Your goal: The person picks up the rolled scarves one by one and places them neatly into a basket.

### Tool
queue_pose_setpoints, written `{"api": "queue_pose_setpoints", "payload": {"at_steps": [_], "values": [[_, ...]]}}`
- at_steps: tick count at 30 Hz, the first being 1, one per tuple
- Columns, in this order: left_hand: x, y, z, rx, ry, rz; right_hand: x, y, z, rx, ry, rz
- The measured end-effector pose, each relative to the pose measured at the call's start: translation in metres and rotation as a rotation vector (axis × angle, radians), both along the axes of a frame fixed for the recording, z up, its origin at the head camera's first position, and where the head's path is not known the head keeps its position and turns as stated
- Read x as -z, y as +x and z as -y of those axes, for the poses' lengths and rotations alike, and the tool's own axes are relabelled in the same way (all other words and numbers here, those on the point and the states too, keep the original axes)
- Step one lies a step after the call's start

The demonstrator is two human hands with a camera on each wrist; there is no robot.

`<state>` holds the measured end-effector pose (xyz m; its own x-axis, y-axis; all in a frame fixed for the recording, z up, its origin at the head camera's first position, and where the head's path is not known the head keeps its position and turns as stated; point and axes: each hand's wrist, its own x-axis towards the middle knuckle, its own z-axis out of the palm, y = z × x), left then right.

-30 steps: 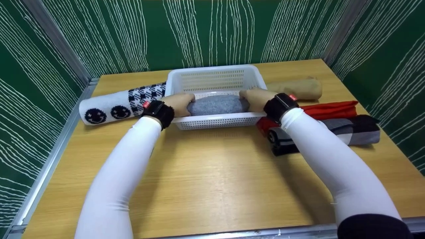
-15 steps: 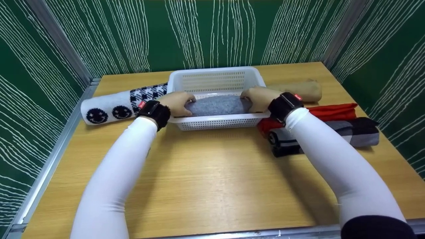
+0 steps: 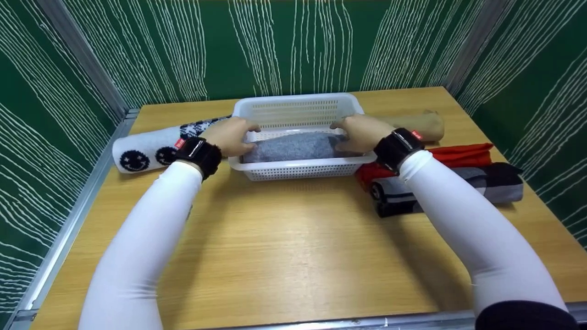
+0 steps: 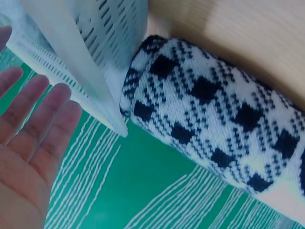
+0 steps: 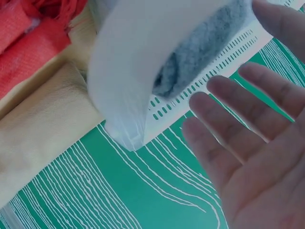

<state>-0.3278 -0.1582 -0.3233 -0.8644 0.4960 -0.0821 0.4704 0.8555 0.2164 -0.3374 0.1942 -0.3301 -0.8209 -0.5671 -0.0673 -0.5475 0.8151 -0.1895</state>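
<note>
A rolled grey cloth [image 3: 296,147] lies along the front inside of a white plastic basket [image 3: 302,163]. My left hand [image 3: 229,136] is over the basket's left end, thumb beside the cloth's left end. My right hand [image 3: 363,133] hangs over the other end, its thumb close to the cloth. Both wrist views show the fingers extended and apart, with nothing held in the left palm [image 4: 24,157] or the right palm [image 5: 271,171]. Part of the grey roll [image 5: 209,47] shows past the basket rim in the right wrist view.
Left of the basket lies a white roll [image 3: 151,143] with black smiley faces and a black-and-white check. To the right are a tan roll [image 3: 419,124], a red cloth [image 3: 463,155] and a plaid roll [image 3: 502,184]. Green walls [image 3: 293,46] enclose the wooden table [image 3: 293,247].
Both hands have loosened from the grey cloth. The left hand has moved outward to the left and slightly up; the right has opened. The cloth stays in the basket.
</note>
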Motion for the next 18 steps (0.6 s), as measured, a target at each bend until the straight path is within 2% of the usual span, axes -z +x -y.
{"api": "queue_pose_setpoints", "payload": {"at_steps": [5,14,18], "values": [[-0.004,0.002,0.011,-0.026,0.024,-0.013,-0.001,0.002,0.001,-0.027,-0.039,-0.082],[-0.004,0.004,0.029,-0.072,0.03,-0.024,-0.007,0.011,0.005,0.011,-0.043,-0.133],[-0.006,0.007,0.036,-0.081,0.033,-0.036,-0.008,0.014,0.006,0.002,-0.054,-0.165]]}}
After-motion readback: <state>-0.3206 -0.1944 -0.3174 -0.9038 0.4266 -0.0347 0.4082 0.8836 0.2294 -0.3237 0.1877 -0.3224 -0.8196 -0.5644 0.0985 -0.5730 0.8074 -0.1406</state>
